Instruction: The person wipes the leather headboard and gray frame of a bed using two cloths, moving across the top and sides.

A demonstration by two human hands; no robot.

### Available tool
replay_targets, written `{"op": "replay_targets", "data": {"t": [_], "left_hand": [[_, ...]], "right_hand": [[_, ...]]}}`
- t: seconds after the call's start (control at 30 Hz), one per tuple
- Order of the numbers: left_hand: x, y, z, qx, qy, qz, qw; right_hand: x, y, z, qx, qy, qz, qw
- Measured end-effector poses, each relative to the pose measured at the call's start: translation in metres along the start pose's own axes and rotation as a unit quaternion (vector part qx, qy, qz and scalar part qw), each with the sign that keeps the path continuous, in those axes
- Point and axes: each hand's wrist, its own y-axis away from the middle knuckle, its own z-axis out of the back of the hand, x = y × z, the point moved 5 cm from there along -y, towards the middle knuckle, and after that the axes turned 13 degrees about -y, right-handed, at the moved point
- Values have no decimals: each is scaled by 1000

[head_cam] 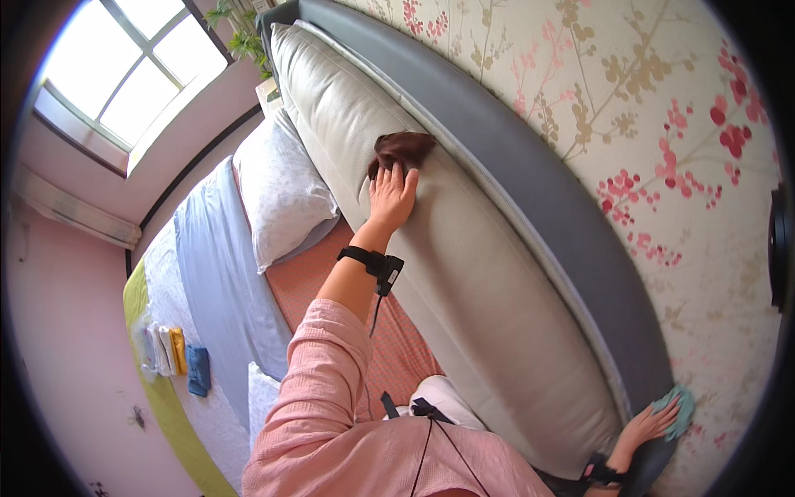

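Observation:
My left hand [392, 194] presses a dark brown cloth [407, 148] against the long beige padded cushion [459, 267] of the bed's headboard; its fingertips lie over the cloth's lower edge. At the lower right, my right hand [652, 424] holds a teal cloth [682, 413] on the grey upholstered rim [640, 335] of the headboard, by the wall. Both wrists wear black straps, and a device with a cable sits on the left one.
A white pillow [286, 192] leans near the cushion's far end. The bed carries an orange patterned sheet [310, 267] and a blue-grey cover [217, 248]. Folded cloths [177, 351] lie towards its foot. Behind the headboard is floral wallpaper [596, 124]; a window [136, 62] is upper left.

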Motion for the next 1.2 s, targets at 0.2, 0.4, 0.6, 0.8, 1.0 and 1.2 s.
{"op": "replay_targets", "data": {"t": [0.2,0.4,0.6,0.8,1.0,1.2], "left_hand": [[-69,67,23,-55,-3,-248,967],[-34,8,20,-6,-79,-224,971],[-19,-9,24,-38,18,-29,999],[-79,88,42,44,-15,-333,942],[-31,-6,42,-24,-28,-248,968],[-26,-4,22,-16,-24,-315,949]], "right_hand": [[5,5,0,-53,-1,53,997],[35,2,13,-64,-27,6,998],[10,2,-3,-37,-9,32,999],[39,-8,25,14,-53,49,997],[65,-14,21,-58,-271,-165,947],[283,-79,4,-22,-326,-98,940]]}}
